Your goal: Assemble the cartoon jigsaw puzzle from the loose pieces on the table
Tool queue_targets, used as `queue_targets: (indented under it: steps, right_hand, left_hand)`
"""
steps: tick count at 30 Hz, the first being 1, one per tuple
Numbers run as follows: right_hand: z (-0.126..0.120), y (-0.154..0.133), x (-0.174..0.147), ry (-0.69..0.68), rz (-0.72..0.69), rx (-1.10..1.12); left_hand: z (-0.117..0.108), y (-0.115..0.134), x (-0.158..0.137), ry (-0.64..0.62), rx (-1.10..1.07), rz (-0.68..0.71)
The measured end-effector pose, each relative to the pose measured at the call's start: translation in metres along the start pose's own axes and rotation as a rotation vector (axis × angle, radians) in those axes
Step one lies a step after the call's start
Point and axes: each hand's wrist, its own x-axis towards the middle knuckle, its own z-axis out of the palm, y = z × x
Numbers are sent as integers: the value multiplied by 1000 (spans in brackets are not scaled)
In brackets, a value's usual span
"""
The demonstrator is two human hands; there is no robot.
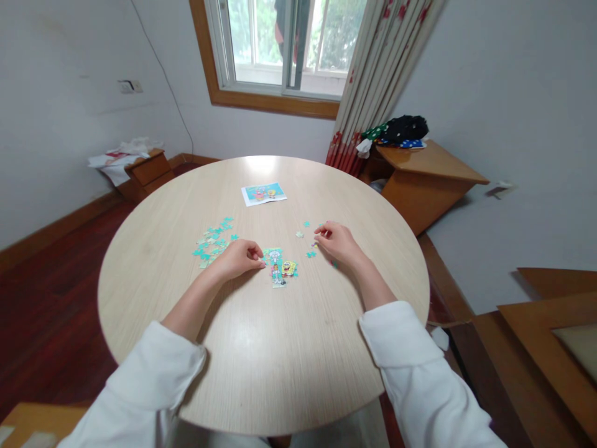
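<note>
A partly joined jigsaw puzzle (276, 269) lies flat in the middle of the table, showing a tall pale-blue cartoon figure and a yellow square one. At its left edge is my left hand (243, 257), fingers curled and tips pinched on a small puzzle piece beside the joined part. My right hand (337, 241) is low over a few loose puzzle pieces (311, 254) to the right. Its thumb and fingers are drawn together, and whatever is between them is too small to make out. Several loose teal and pale pieces (212, 239) lie spread beyond my left hand.
A printed picture card (263, 193) with cartoon figures lies farther back on the round wooden table (252, 367). Behind stand a small cabinet (149, 171) at left and a wooden cabinet (433, 165) with cloths on it at right. A curtain (373, 81) hangs by the window.
</note>
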Motion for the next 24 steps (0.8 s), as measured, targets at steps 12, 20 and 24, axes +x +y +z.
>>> queue_targets:
  steps: [12,20,24]
  right_hand:
    - [50,-53,-25,-253,-323,-35]
    - [49,-53,-25,-254,-295,-29]
    - [51,-52,-24,-246,-302,-12]
  left_hand:
    - [3,-4,4,35,82,25]
    - [3,1,2,36,90,5]
    - [5,0,3,60,87,16]
